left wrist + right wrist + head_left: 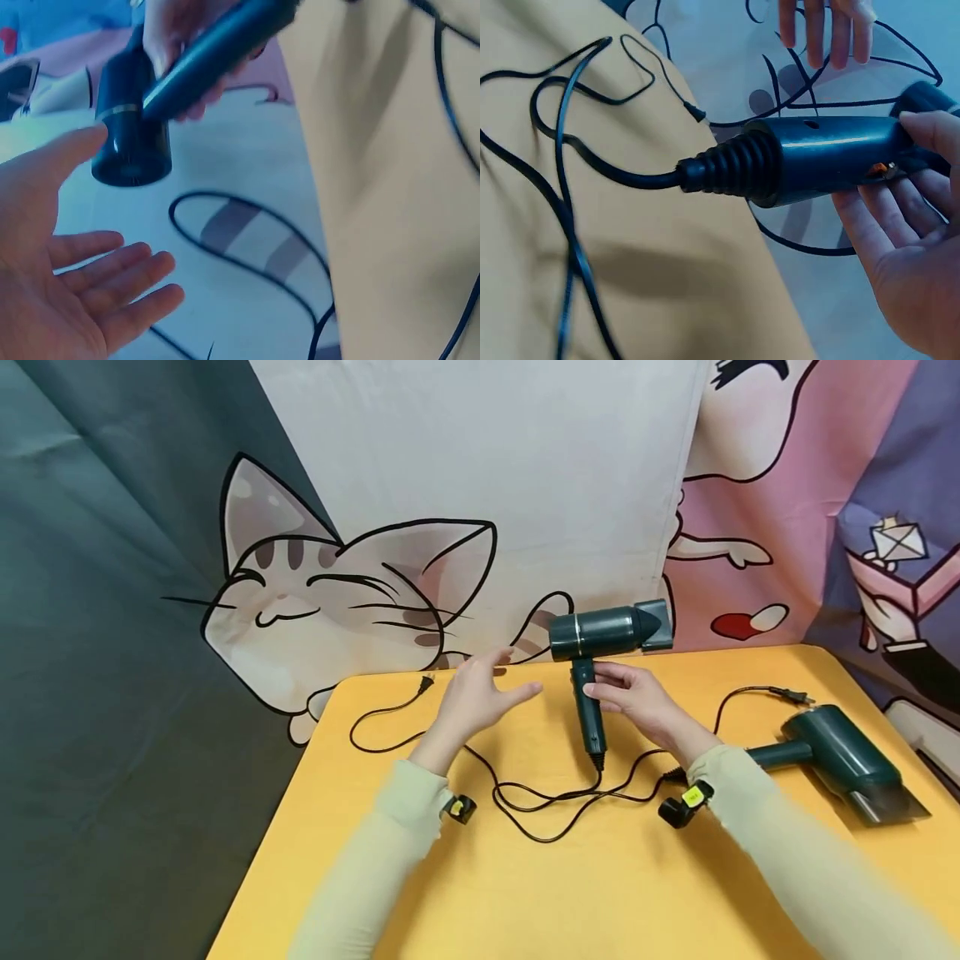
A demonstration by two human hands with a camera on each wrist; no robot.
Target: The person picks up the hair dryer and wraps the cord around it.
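A dark green hair dryer (606,632) is held up over the back of the table, handle down and nozzle pointing right. My right hand (637,700) grips its handle (832,157) between thumb and fingers. To the left of the dryer, my left hand (480,689) is in the air with fingers spread, apart from it; the left wrist view shows its palm (45,300) holding nothing. From the handle's end a black cord (543,839) runs down and lies in loops on the table.
On the right side of the yellow table (525,893) lies a second dark green hair dryer (847,756), partly behind my right forearm. Its plug (791,696) rests near the back right. Another plug (426,685) lies at the back left. A printed curtain (487,460) hangs behind the table.
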